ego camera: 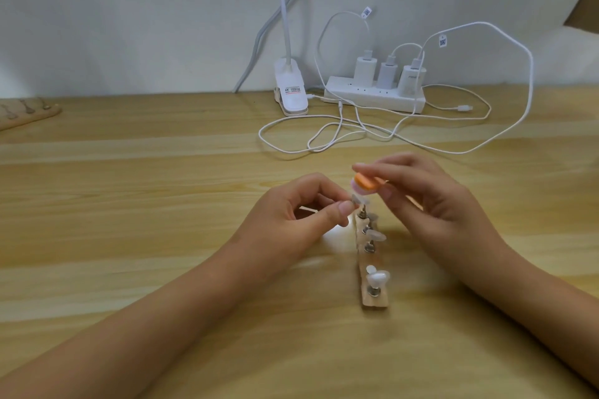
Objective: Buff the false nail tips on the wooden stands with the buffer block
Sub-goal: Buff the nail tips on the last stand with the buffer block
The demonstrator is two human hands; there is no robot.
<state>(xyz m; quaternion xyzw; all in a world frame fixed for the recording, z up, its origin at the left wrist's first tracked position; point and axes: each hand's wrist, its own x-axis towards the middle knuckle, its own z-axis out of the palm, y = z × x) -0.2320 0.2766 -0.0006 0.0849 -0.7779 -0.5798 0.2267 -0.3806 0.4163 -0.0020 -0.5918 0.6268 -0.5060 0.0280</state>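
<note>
Buffer block (366, 184) pinched in right fingers (392, 169); left fingers (337, 209) pinch farthest nail tip (359, 198).

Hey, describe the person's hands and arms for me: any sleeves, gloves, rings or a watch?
The left hand and right hand wear no gloves, and no rings show on the fingers in view. The left forearm and right forearm are uncovered to the picture's edge: no sleeves, watch or bracelet. The left thumbnail looks short and unpainted.

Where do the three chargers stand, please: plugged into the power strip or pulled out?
Plugged in: all three chargers sit upright, seated in the top of the power strip.
</note>
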